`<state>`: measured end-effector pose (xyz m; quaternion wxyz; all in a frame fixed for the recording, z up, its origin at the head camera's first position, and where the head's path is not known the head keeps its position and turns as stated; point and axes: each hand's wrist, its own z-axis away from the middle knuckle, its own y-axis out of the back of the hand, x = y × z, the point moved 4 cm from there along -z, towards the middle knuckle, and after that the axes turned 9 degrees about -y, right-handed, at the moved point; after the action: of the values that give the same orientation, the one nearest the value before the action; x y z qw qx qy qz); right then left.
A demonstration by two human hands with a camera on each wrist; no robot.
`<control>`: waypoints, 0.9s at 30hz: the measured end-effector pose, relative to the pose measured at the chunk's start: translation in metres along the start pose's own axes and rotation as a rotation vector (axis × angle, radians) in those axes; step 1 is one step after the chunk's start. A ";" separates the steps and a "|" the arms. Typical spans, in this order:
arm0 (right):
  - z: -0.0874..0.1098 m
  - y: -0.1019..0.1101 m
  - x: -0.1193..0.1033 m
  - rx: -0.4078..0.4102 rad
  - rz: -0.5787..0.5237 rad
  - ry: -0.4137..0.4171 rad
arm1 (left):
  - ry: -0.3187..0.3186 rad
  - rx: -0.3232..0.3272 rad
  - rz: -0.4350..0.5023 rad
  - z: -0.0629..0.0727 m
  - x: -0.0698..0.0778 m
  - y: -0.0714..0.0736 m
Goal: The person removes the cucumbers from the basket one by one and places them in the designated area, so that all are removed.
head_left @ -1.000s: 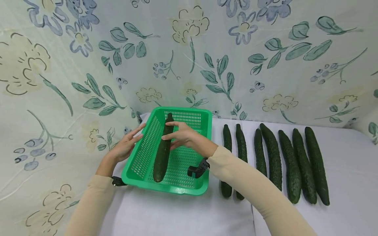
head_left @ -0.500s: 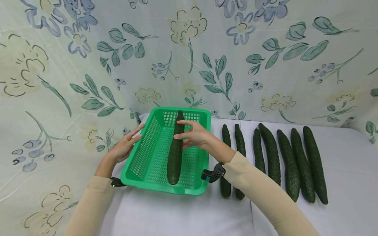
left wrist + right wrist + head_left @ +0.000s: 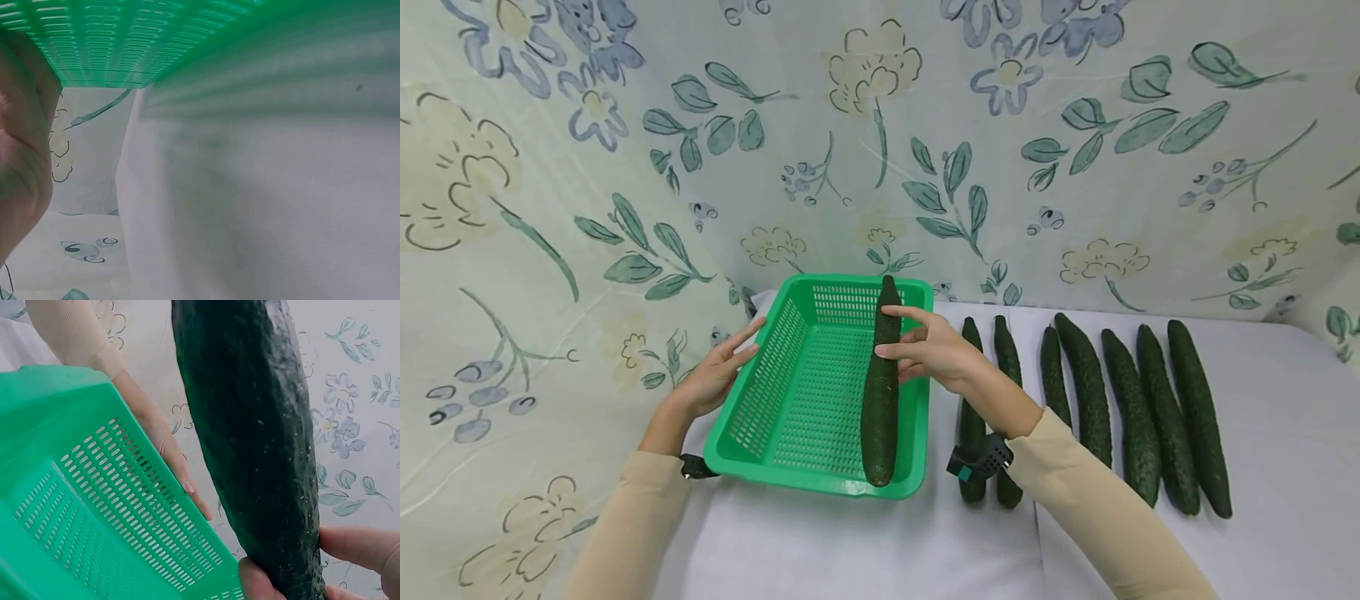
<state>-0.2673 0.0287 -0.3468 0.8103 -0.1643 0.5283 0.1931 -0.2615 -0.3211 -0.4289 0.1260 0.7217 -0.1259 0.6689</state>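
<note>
A long dark green cucumber [image 3: 881, 417] is gripped in my right hand [image 3: 936, 354], its thumb and fingers around the upper half. In the head view it overlaps the right side of a green plastic basket [image 3: 724, 433]. Close up in the right wrist view, the cucumber [image 3: 247, 437] shows a bumpy skin, with fingertips on both sides of its lower end. My left hand [image 3: 715, 375] lies along the basket's left wall with fingers extended. The left wrist view shows that hand [image 3: 22, 144] beside the slotted basket wall [image 3: 106, 37].
Right of the basket, two cucumbers [image 3: 973, 417] lie side by side, partly behind the right wrist. Farther right several more cucumbers [image 3: 1135, 417] form a row on the white cloth [image 3: 1285, 433]. A flowered curtain [image 3: 850, 167] hangs behind and to the left.
My right hand has carried the cucumber rightward across the basket, from its left part to over its right side. The left hand has stayed at the basket's left wall.
</note>
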 end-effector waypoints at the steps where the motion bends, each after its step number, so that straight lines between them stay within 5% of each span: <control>1: 0.002 0.002 0.001 0.005 0.002 0.004 | 0.001 0.001 0.003 0.000 0.000 0.000; 27: 0.038 0.073 0.032 0.116 0.047 0.087 | 0.001 -0.007 0.031 0.000 0.003 -0.003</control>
<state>-0.2605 0.1147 -0.3662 0.7900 -0.1128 0.5770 0.1740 -0.2598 -0.3184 -0.4261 0.1181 0.7191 -0.1390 0.6706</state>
